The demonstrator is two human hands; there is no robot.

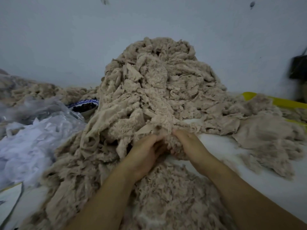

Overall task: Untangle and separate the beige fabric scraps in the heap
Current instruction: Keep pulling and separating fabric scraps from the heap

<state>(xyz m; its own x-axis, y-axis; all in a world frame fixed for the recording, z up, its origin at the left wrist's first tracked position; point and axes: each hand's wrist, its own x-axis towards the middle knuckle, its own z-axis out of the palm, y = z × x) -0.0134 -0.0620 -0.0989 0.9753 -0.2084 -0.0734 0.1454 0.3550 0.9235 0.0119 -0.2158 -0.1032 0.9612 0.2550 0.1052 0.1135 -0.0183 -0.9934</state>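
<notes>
Loose fluff [174, 196] lies nearest you; just beyond it your left hand [146, 155] and right hand [187, 143] both clamp curled fingers on one fleecy scrap [167, 131] at the foot of the heap [149, 90]. Both arms reach forward, hands nearly touching, palms turned inward. Everything rests on a white surface [216, 143] against a pale wall [66, 39].

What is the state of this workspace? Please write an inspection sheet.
Surface: white surface, largely under fabric.
Job's things: tall heap of beige scraps; fluffy pile nearest the person; flatter pieces at right.
Clutter: clear plastic bags at left; blue-rimmed bowl with dark contents; yellow object at right.
Grippers: left hand and right hand both grip a fluffy scrap at the heap's foot.
Cables: nothing seen.
Surroundings: pale wall; dark object at far right.
</notes>
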